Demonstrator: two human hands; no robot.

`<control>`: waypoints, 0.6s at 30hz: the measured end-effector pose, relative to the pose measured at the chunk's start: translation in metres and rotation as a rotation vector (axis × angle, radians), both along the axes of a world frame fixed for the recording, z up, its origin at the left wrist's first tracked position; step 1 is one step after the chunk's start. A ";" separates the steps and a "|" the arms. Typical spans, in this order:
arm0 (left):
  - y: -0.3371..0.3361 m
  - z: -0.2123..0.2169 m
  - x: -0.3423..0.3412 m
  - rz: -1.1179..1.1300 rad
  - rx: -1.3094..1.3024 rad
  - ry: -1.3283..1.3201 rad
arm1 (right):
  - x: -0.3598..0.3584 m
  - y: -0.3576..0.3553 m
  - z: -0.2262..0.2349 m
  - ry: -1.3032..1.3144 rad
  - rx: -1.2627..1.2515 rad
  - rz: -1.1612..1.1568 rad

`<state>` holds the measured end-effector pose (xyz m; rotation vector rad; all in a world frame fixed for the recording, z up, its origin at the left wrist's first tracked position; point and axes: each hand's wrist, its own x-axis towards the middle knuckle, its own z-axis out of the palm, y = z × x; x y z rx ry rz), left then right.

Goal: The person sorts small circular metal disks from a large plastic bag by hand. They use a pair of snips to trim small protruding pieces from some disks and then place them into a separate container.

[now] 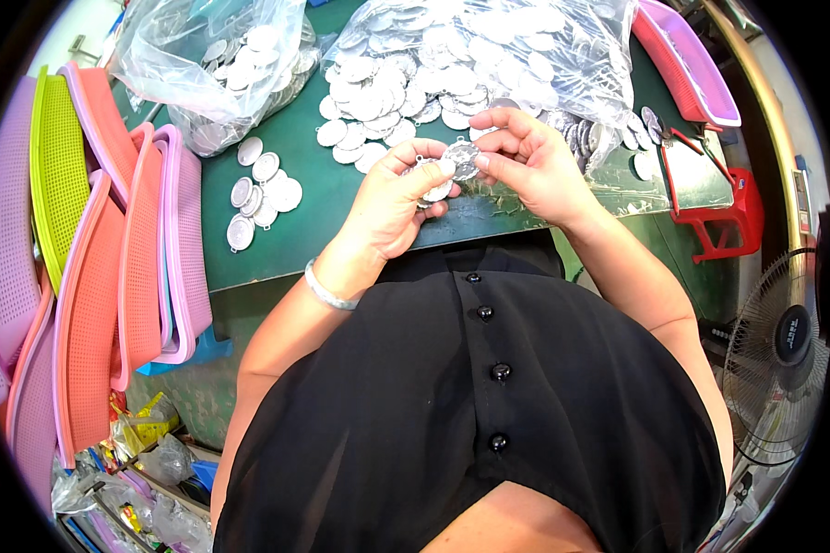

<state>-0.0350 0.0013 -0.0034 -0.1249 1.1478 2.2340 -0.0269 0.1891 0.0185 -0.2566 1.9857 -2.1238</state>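
My left hand [389, 198] is closed around a few round silver medallions [436, 192], with the thumb resting on top. Between the thumb and fingers of my right hand [524, 166] is one silver medallion [463, 158], its patterned face up, right beside those in the left hand. Both hands are above the front edge of the green table [323, 226]. Just beyond them lies a large heap of similar medallions [378, 97], partly under a clear plastic bag [563, 69]. To the left is a small loose group of medallions [266, 194].
A second clear bag [203, 101] with medallions stands at the back left. Stacked pink, purple and green plastic baskets [92, 240] crowd the left side. On the right are a pink basket [687, 64], red pliers [692, 152], a red stool [733, 217] and a fan [779, 359].
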 end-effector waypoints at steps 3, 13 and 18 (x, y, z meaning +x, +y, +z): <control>0.002 0.003 0.003 0.015 -0.017 0.030 | 0.003 -0.001 -0.002 0.067 0.039 -0.017; 0.003 0.004 0.004 0.035 -0.039 0.057 | 0.004 -0.003 -0.003 -0.011 -0.018 0.031; 0.008 0.008 0.004 0.014 -0.065 0.071 | 0.007 0.001 -0.001 -0.056 -0.054 0.046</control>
